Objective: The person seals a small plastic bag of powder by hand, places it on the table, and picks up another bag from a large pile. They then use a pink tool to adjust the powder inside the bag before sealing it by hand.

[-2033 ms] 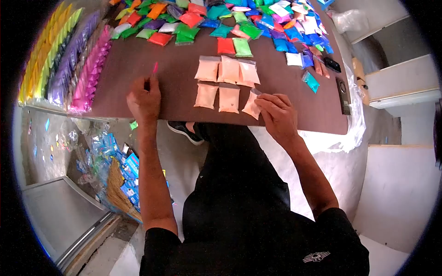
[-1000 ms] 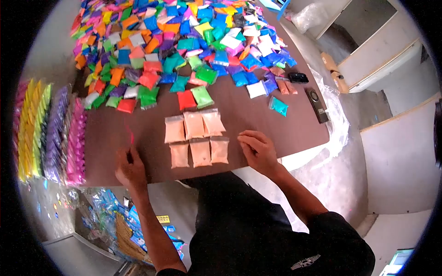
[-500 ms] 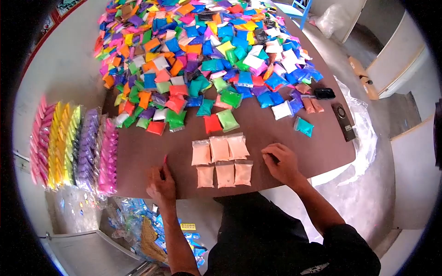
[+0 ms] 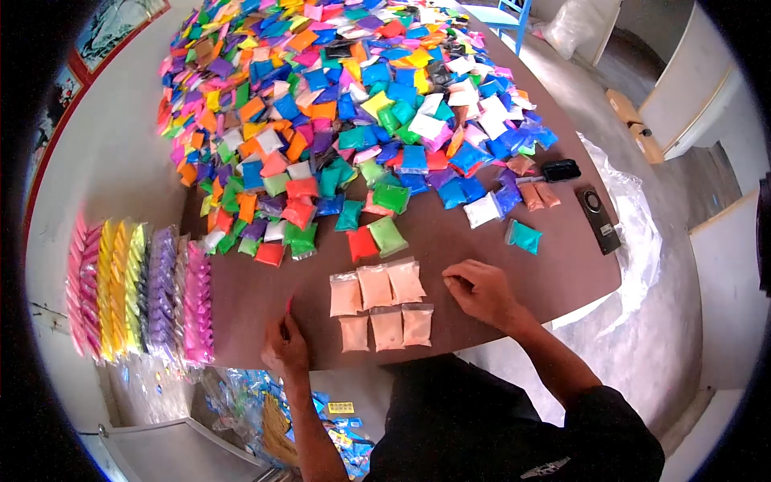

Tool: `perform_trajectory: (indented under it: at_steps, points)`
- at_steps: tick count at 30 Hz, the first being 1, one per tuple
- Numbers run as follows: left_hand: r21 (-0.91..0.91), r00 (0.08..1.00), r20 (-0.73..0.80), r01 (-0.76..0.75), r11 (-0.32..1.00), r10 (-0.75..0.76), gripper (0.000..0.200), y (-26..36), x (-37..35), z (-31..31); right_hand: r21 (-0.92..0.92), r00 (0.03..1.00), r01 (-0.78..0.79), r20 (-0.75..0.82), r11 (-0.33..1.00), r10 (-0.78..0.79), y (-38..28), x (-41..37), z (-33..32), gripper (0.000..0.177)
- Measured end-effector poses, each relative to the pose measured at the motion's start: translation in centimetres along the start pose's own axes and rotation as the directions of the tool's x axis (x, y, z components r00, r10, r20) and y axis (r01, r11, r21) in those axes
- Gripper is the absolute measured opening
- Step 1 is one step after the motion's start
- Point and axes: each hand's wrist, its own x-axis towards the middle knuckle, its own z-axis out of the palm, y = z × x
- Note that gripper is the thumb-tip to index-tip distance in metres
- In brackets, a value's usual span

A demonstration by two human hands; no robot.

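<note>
Two rows of peach-coloured packets (image 4: 374, 287) lie flat near the table's front edge, in clear bags with their sealed strips toward the far side. Left of them, my left hand (image 4: 285, 344) is closed at the table edge, pinching a thin pinkish-red strip (image 4: 290, 304) that sticks up past the fingers. What exactly the strip is, I cannot make out. Just right of the upper row rests my right hand (image 4: 482, 293), its fingers curled in toward the thumb, not touching the packets. Nothing shows in it.
A large heap of multicoloured packets (image 4: 353, 104) covers the far table. Stacked rows of packets in pink, yellow and purple (image 4: 144, 293) stand at the left edge. At right lie a black object (image 4: 560, 170) and a dark oblong device (image 4: 597, 220). Plastic sheeting (image 4: 634, 233) hangs beyond.
The view has tilted, so the table and its contents sit lower in the picture. My right hand is slightly nearer the peach packets. My left hand keeps its pinch on the strip.
</note>
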Motion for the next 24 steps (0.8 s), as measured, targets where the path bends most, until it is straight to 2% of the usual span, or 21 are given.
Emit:
perform_trajectory:
  at_steps: [2, 5, 8, 10, 13, 15, 17, 20, 22, 23, 24]
  points:
    - [-0.019, 0.998, 0.051, 0.026, 0.999, -0.025, 0.008, 0.7, 0.3, -0.7, 0.015, 1.000, 0.026, -0.012, 1.000, -0.026, 0.2, 0.7, -0.2, 0.009]
    - [-0.072, 0.997, 0.048, 0.058, 0.996, -0.055, 0.006, 0.9, 0.4, -0.5, 0.022, 1.000, 0.024, -0.005, 0.999, -0.024, 0.6, 2.6, -0.9, 0.010]
    - [-0.035, 0.999, 0.044, 0.024, 0.999, -0.022, 0.007, 1.0, 0.4, -0.6, -0.066, 0.997, -0.015, -0.075, 0.998, 0.010, 1.8, 5.6, -1.8, 0.010]
    - [-0.029, 0.998, 0.053, 0.041, 0.999, -0.039, 0.007, 0.7, 0.4, -0.4, -0.101, 0.977, -0.001, -0.213, 0.995, -0.021, 2.9, 8.3, -2.5, 0.014]
    - [-0.025, 0.997, 0.055, 0.051, 0.998, -0.050, 0.008, 0.7, 0.4, -0.3, -0.175, 0.951, 0.020, -0.302, 0.984, -0.072, 3.4, 11.8, -4.0, 0.019]
    - [-0.031, 0.998, 0.053, 0.042, 0.999, -0.041, 0.009, 0.5, 0.3, -0.2, -0.183, 0.950, -0.014, -0.311, 0.983, -0.044, 4.5, 14.1, -4.7, 0.020]
    - [-0.033, 0.990, 0.078, 0.123, 0.992, -0.120, 0.014, 0.3, 0.1, 0.0, -0.195, 0.946, -0.046, -0.322, 0.980, -0.020, 5.7, 16.5, -5.5, 0.021]
    - [-0.041, 0.998, 0.050, 0.032, 0.999, -0.030, 0.010, 1.1, 0.8, -0.2, -0.201, 0.941, -0.104, -0.336, 0.974, 0.031, 6.6, 19.8, -6.2, 0.031]
    - [-0.036, 0.997, 0.057, 0.052, 0.998, -0.050, 0.012, 0.7, 0.6, -0.1, -0.342, 0.958, -0.059, -0.283, 0.938, -0.043, 6.8, 21.6, -5.8, 0.044]
    - [-0.033, 0.995, 0.060, 0.075, 0.997, -0.073, 0.015, 0.5, 0.5, 0.0, -0.426, 0.966, 0.002, -0.232, 0.905, -0.111, 6.9, 22.7, -5.5, 0.059]
    - [-0.027, 0.995, 0.062, 0.080, 0.996, -0.078, 0.015, 0.4, 0.5, 0.1, -0.422, 0.968, 0.005, -0.226, 0.906, -0.111, 7.0, 23.7, -5.0, 0.059]
